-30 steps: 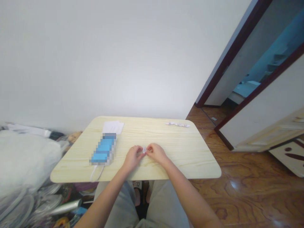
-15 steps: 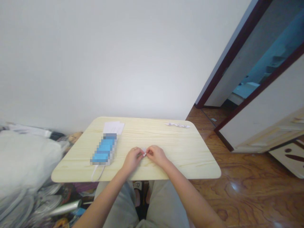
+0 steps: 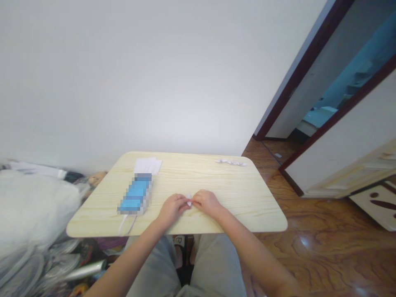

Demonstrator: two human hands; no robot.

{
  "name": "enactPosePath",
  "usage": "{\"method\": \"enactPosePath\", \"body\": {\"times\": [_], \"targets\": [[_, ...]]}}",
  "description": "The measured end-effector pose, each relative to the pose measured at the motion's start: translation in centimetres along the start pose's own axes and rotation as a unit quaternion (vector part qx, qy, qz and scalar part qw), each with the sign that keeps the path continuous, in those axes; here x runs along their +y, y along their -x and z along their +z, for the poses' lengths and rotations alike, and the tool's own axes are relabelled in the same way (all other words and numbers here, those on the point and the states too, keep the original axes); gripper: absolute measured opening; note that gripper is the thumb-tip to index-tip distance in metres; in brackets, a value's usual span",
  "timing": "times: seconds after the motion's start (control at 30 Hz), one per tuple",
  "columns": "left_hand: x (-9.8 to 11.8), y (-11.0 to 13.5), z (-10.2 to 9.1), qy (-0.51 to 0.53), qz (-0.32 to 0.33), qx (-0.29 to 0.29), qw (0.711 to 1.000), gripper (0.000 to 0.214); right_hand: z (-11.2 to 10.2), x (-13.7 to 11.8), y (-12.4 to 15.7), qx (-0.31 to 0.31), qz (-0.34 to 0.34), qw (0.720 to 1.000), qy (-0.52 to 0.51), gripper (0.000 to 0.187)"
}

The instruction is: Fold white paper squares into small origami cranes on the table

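My left hand (image 3: pixel 172 210) and my right hand (image 3: pixel 207 203) meet over the near middle of a light wooden table (image 3: pixel 247 194). Both pinch a tiny folded piece of white paper (image 3: pixel 188 199) between their fingertips, just above the tabletop. The fingers of each hand are curled and closed around the paper, which is mostly hidden by them.
A blurred blue object (image 3: pixel 136 199) with a white cord lies left of my hands. White paper sheets (image 3: pixel 147 166) lie at the back left, small folded paper pieces (image 3: pixel 232 162) at the back right. Clutter (image 3: pixel 37 214) fills the floor at left; an open doorway (image 3: pixel 324 111) is right.
Both hands have drawn slightly closer to the table's near edge and lower, still pinching the small paper between them.
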State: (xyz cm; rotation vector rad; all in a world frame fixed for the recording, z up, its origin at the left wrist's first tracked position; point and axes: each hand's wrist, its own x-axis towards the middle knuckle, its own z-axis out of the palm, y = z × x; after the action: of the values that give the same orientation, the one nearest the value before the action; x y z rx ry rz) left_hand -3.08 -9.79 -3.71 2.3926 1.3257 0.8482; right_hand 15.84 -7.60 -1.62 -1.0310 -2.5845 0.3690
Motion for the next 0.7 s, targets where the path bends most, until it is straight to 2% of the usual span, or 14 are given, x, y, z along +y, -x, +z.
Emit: {"method": "enactPosePath", "body": {"times": [0.23, 0.53, 0.7], "targets": [[0.5, 0.0, -0.4, -0.002, 0.017, 0.006, 1.000, 0.019, -0.9, -0.1, 0.4, -0.006, -0.034, 0.999, 0.009, 0.019], [0.5, 0.3, -0.2, -0.016, 0.062, 0.006, 0.998, 0.020, -1.1, 0.8, 0.3, -0.012, -0.078, 0.996, -0.035, 0.022], [0.8, 0.3, -0.4, -0.004, 0.025, 0.027, 0.999, 0.016, -1.4, 0.6, 0.3, -0.008, -0.071, 0.996, -0.051, 0.022]]}}
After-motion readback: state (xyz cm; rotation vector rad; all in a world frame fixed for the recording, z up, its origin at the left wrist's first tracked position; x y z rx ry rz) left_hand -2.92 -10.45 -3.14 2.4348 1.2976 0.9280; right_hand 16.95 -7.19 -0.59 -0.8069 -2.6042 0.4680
